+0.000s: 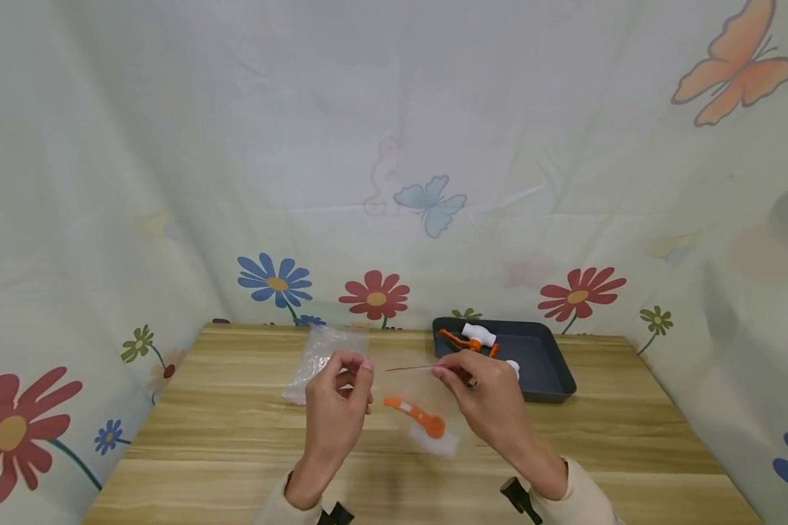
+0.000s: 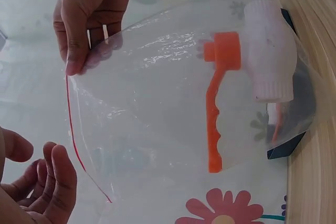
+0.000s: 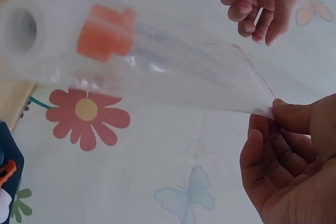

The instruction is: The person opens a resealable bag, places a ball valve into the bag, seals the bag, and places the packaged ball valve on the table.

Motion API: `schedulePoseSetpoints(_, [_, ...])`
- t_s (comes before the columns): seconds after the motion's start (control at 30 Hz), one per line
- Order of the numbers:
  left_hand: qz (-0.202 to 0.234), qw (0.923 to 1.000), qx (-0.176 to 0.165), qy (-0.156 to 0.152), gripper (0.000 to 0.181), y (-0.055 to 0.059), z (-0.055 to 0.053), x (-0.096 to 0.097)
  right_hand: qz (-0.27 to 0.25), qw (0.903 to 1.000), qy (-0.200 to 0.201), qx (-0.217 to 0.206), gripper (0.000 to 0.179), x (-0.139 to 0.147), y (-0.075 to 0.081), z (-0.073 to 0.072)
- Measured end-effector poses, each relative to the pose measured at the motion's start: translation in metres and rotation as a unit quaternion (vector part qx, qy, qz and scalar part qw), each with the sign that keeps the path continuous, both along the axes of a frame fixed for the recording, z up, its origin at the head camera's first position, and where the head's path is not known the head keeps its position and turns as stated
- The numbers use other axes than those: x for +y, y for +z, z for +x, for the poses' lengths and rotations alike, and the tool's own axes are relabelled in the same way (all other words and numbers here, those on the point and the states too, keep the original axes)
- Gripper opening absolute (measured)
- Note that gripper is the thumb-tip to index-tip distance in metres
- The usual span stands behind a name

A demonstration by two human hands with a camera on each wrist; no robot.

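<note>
My right hand [image 1: 489, 401] pinches one top corner of a clear zip bag [image 2: 147, 108] between thumb and fingers. A red line runs along the bag's mouth. Inside the hanging bag is a ball valve with a white body [image 2: 270, 51] and an orange handle [image 2: 212, 124]; in the head view the orange handle [image 1: 420, 417] shows below and between the hands. My left hand [image 1: 337, 408] is held up near the bag's other top corner, its fingers loosely bent. Both wrist views show a gap between the left hand [image 3: 260, 3] and the bag, with nothing in its grasp.
A dark tray [image 1: 548, 372] stands at the back right of the wooden table [image 1: 236, 452], with white and orange valve parts [image 1: 478, 335] in it. Another clear plastic bag [image 1: 311, 361] lies behind my left hand. A flower-print curtain [image 1: 341, 146] hangs behind the table.
</note>
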State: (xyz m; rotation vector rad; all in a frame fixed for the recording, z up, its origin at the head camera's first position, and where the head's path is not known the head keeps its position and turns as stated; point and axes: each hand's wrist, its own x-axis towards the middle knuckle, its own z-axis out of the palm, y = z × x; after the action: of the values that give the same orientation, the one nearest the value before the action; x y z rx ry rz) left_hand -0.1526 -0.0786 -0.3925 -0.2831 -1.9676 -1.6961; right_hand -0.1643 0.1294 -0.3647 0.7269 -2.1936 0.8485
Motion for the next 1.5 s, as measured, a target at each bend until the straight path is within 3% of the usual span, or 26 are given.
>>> schedulePoseSetpoints(0.23, [-0.075,0.9936,0.08,0.029,0.003,0.002,0.0,-0.003,0.038,0.9992,0.009,-0.003,0.011,0.005,0.004,0.0])
schedulePoseSetpoints(0.37, [-0.104,0.9843,0.141,0.018,0.005,0.004,-0.001,-0.002,0.051,0.9985,0.012,0.02,0.013,0.006,0.003,-0.002])
schedulePoseSetpoints(0.47, [-0.129,0.9785,0.161,0.001,0.008,0.007,-0.001,-0.001,0.054,0.9977,0.013,0.038,0.013,0.006,0.003,-0.003])
schedulePoseSetpoints(0.73, [-0.25,0.956,0.153,0.0,0.021,0.015,-0.003,0.004,0.043,0.9968,0.024,0.063,0.016,0.007,0.005,-0.004])
schedulePoseSetpoints(0.93, [-0.308,0.9426,0.125,-0.031,0.031,0.016,-0.008,0.008,0.035,0.9965,0.043,0.061,0.02,0.005,0.002,-0.005])
schedulePoseSetpoints(1.1, [-0.325,0.9387,0.098,-0.062,0.029,0.015,-0.01,0.011,0.055,0.9959,0.049,0.052,0.015,0.003,0.0,-0.004])
schedulePoseSetpoints(1.5, [-0.321,0.9372,0.113,-0.077,0.006,0.011,-0.014,0.015,0.083,0.9927,0.068,0.055,0.012,0.0,0.0,-0.001])
